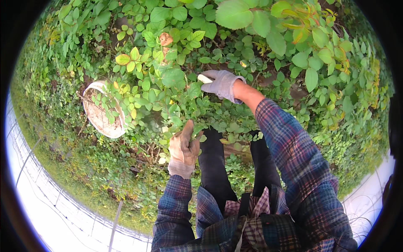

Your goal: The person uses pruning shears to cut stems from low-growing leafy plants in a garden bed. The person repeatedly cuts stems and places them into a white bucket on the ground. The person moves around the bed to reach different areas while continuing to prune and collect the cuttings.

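Note:
My right hand [222,85], in a grey work glove, is closed around a tool with a white handle [205,78]. Leaves hide the tool's far end, so its kind cannot be made out. Lower and to the left, my left hand [184,145] wears a tan glove with a pale cuff. Its index finger points up into the foliage and the thumb stands apart, with nothing visible in its grip. Between and beyond both hands grow rose-like leafy stems [174,77], some with yellow or browned leaves.
A round white bucket [121,126] with a dirty pale inside stands among the plants at left, stems crossing its opening. Large leaves [235,14] rise close at the top. My dark-clad legs [214,164] are amid the plants. A thin pole [115,224] stands at lower left.

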